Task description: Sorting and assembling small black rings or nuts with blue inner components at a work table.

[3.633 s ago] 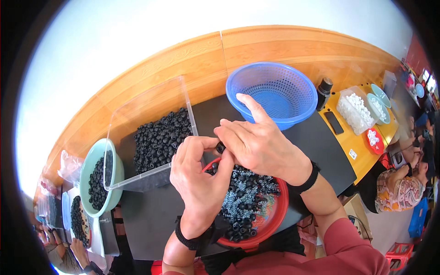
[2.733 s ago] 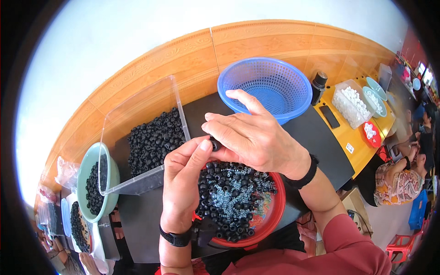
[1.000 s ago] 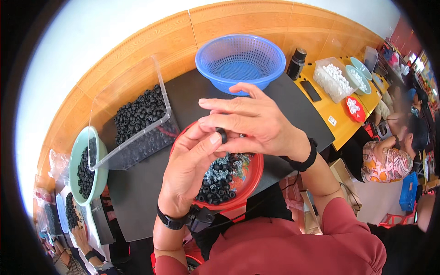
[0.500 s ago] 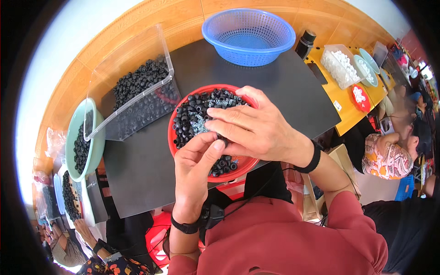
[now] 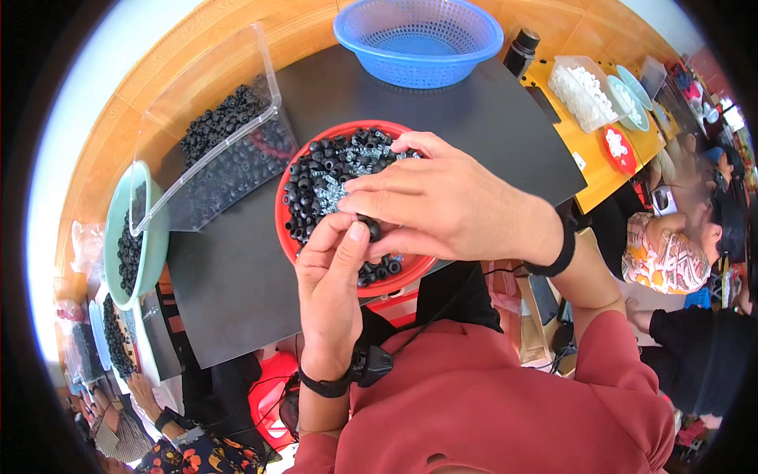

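Over a red basin [image 5: 283, 229], my hands meet at a small black round plastic piece [image 5: 369, 228]. My left hand [image 5: 330, 265] pinches it between thumb and fingertips. From the right, my right hand [image 5: 454, 201] closes on the same piece with its thumb below and its fingers curved over the top. Fingers partly hide the piece. In the basin lie many black barrel-like pieces [image 5: 304, 189] with holes, and a heap of small metal springs [image 5: 330, 193]. The right hand covers part of the basin's contents.
Left of the basin stands a clear plastic bin [image 5: 272, 110] of black pieces, beside a pale green bowl [image 5: 158, 237] of more. A blue colander [image 5: 418, 75] sits at the table's far side. Co-workers' hands [image 5: 144, 395] and a patterned sleeve [image 5: 213, 454] show at lower left.
The whole view has shifted slightly, so the table things sit a little higher and further left. The black piece between my fingers shows more plainly now; both hands keep their hold.
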A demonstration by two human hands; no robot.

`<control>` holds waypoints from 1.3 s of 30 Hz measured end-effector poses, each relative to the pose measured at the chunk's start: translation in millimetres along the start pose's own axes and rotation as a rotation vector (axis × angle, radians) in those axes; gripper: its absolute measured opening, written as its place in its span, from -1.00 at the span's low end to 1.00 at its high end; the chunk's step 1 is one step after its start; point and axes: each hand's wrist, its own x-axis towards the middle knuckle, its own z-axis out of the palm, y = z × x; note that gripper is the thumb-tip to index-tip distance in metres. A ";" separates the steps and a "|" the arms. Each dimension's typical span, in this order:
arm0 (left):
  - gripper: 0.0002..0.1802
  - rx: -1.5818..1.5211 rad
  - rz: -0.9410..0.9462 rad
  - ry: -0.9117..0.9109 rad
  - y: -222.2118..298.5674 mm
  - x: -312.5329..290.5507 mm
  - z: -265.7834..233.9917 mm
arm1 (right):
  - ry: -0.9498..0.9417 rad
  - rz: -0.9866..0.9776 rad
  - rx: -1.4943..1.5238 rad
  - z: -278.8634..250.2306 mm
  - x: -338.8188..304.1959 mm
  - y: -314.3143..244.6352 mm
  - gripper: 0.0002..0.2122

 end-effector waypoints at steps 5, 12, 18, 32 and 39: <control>-0.78 0.129 -0.020 -0.039 6.6 1.9 6.1 | 0.032 0.148 0.515 -2.3 -0.9 11.1 -0.80; -0.76 0.048 0.020 0.081 3.6 -5.1 -12.7 | -0.075 0.473 0.187 -1.3 -37.1 28.5 -0.82; -0.77 -0.074 -0.051 0.111 -0.6 -13.1 -27.8 | -0.219 0.538 -0.009 10.2 -57.7 36.5 -0.83; -0.79 -0.097 -0.117 0.095 -8.4 -17.5 -30.9 | -0.085 0.652 -0.295 2.0 -88.6 64.9 -0.90; -0.78 -0.097 -0.137 0.046 -13.3 -17.7 -27.9 | -0.265 0.571 -0.361 15.3 -58.5 34.6 -0.97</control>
